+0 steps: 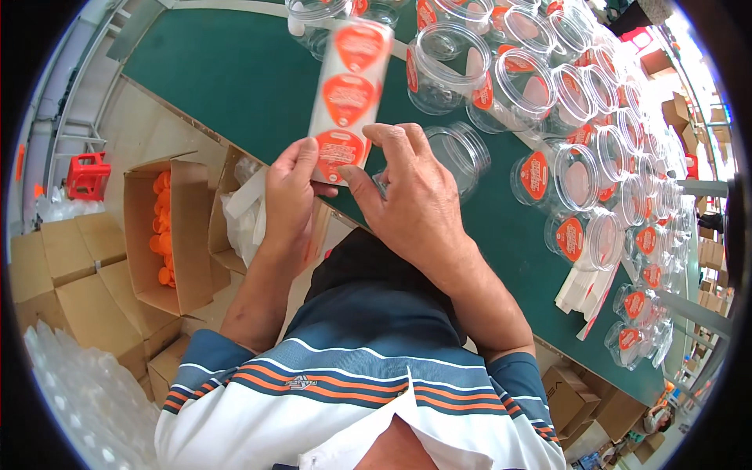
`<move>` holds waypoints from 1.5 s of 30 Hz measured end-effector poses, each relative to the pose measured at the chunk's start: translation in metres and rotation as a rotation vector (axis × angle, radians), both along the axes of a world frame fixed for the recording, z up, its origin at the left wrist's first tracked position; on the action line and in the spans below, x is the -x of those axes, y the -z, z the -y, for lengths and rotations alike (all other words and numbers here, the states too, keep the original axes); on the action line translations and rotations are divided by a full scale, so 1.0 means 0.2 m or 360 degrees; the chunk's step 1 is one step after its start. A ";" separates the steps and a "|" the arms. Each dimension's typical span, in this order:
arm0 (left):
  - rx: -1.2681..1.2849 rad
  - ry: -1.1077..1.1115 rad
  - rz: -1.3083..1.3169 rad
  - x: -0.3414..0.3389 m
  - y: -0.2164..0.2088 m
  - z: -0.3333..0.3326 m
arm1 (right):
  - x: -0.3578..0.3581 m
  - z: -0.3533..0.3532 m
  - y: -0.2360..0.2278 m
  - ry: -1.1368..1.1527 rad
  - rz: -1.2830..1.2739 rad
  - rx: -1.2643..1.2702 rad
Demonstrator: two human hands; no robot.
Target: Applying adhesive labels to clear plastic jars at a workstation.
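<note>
My left hand [294,192] grips the lower end of a white strip of stickers [338,117], with its thumb on the face of the strip. Several red-orange, rounded-triangle stickers run along the strip, whose upper end is slightly blurred. At the lowest sticker [338,157], the thumb and forefinger of my right hand [415,188] touch its right side, curled in a loose grip. Whether its edge has lifted is too small to tell. A clear plastic jar [462,160] stands on the green table just behind my right hand, partly hidden by it.
Rows of clear jars with red-orange stickers [534,176] fill the right side of the green table [211,63]. White paper strips [587,290] lie near its front edge. At left on the floor are a carton of orange lids [162,227], closed cartons [102,305] and a red stool [88,176].
</note>
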State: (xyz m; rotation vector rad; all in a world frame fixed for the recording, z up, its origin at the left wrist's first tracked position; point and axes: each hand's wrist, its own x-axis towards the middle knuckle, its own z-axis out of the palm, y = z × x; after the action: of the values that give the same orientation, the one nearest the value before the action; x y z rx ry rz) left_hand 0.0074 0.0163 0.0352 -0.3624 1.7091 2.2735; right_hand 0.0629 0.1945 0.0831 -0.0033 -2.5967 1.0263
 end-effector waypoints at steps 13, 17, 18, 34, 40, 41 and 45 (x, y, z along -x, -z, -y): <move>-0.0189 -0.0301 0.0027 0.12 0.05 0.10 | -0.03 -0.01 0.00 -0.0042 0.0083 0.0238; -0.0502 -0.0060 0.0004 0.10 0.04 0.08 | 0.00 0.05 -0.01 -0.0004 0.0153 0.0344; -0.0606 0.0025 -0.0003 0.09 0.04 0.07 | 0.01 0.05 -0.01 0.0012 0.0176 0.0380; -0.0157 0.0463 0.0017 0.05 -0.15 0.08 | 0.06 -0.08 -0.06 -0.0065 0.0484 0.0509; -0.0031 0.0561 0.0008 0.08 -0.18 0.06 | 0.06 -0.04 0.01 0.0106 -0.0268 -0.0266; 0.0029 0.0583 -0.0018 0.08 -0.17 0.05 | 0.05 -0.04 0.00 0.0053 -0.0288 -0.0314; 0.0178 0.0666 -0.0117 0.08 -0.17 0.02 | 0.04 -0.03 0.01 -0.0045 -0.0333 -0.0430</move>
State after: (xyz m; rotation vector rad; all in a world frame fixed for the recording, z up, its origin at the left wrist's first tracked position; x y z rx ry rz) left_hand -0.0085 0.0120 0.0685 0.0579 1.7553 1.9154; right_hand 0.0545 0.2013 0.0818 0.1970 -2.5250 0.6393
